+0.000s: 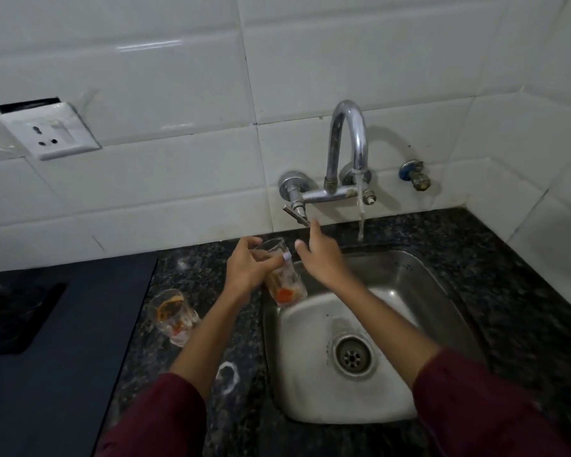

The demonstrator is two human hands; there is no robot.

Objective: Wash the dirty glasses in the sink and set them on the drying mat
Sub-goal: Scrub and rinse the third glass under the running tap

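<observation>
On the far left, a dark mat (pixel 56 324) lies flat on the speckled black counter (pixel 515 291). A white wall socket (pixel 48 128) sits on the tiles above it. Just right of the mat stands a dirty glass (pixel 172 316) on the counter. It has orange and brown marks inside and nothing is touching it.

Next comes the left hand (pixel 248 267). Its fingers are curled around a second dirty glass (pixel 282 275) and hold it by the upper part. This glass is tilted, with its bottom over the left edge of the sink (pixel 442 291). There is an orange blob at the bottom of the glass.

The right hand (pixel 323 257) is just beside that glass. It is open and holds nothing. The fingers are loose and spread a little, and one finger points up at the tap handle (pixel 296 215). The fingertip is at the end of the handle, but it is hard to tell if it touches.

Water (pixel 360 209) runs down from the curved silver tap (pixel 348 143) toward the back of the sink. Farther right, a small valve (pixel 415 174) sticks out of the wall.
</observation>
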